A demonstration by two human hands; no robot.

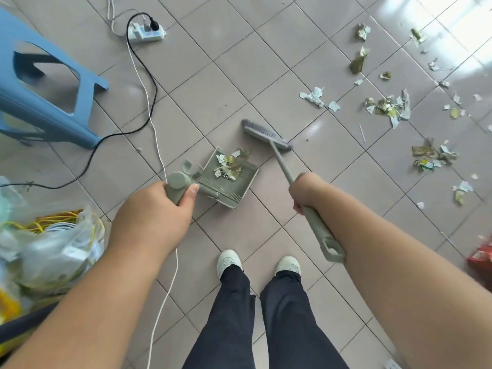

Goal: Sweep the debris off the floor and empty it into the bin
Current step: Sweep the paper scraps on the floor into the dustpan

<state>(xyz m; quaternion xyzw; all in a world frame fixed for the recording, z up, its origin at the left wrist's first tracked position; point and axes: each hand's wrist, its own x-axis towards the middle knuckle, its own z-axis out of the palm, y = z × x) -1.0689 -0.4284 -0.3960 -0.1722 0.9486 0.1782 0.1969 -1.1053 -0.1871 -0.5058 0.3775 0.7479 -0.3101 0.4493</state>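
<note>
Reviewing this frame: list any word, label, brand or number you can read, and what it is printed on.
No text is legible.
Green-and-white wrapper among the floor debris: print too small.
Scraps in the dustpan: dark marks, blurred.
Red packet at the right edge: cut off, unreadable.
Power strip: no markings discernible.

No readable text anywhere.
You get print on the debris scraps point(423, 163) and the red packet point(482, 258), all too blurred.
</note>
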